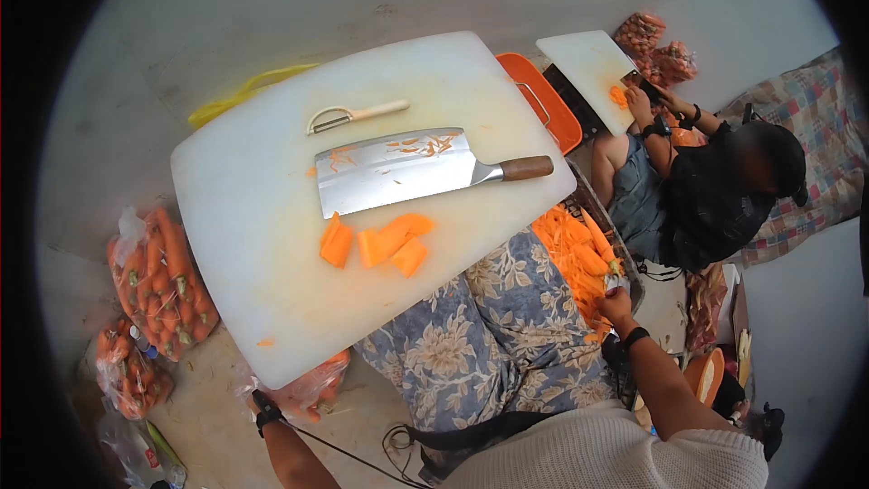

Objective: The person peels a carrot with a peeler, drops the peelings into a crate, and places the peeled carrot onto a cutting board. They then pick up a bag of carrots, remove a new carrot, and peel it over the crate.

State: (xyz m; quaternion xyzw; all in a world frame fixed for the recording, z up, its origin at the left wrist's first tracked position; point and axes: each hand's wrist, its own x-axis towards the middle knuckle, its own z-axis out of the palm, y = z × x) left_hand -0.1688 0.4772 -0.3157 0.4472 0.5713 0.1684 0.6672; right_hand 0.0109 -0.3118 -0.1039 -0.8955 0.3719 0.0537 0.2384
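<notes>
I am looking down on the white cutting board (262, 244), which is lying across my lap. It is wide and stiff and is carrying loose things, so it probably needs to stay level. My left hand (261, 401) is disappearing under its near corner. Only the strapped wrist is showing, so I cannot tell whether the fingers are gripping the board or are spread flat under it.

To my right, the heap of peeled carrots (568, 240) is sitting in a dark crate, most of which the board is covering. My right hand (616, 304) is reaching into that heap with its fingers curling narrowly round the pale end of one carrot (613, 284). I judge the carrot firm, light and wet-slick once peeled, so it is best held at the thick end.

On the board, the cleaver (398, 170) is lying flat. It looks heavy at the blade and is safe to take hold of only by its wooden handle. Just beside its edge the carrot chunks (385, 243) are resting, small and likely to roll. The peeler (353, 115) is lying beyond the cleaver.

The lens rim is blurring the bagged carrots at my left.
</notes>
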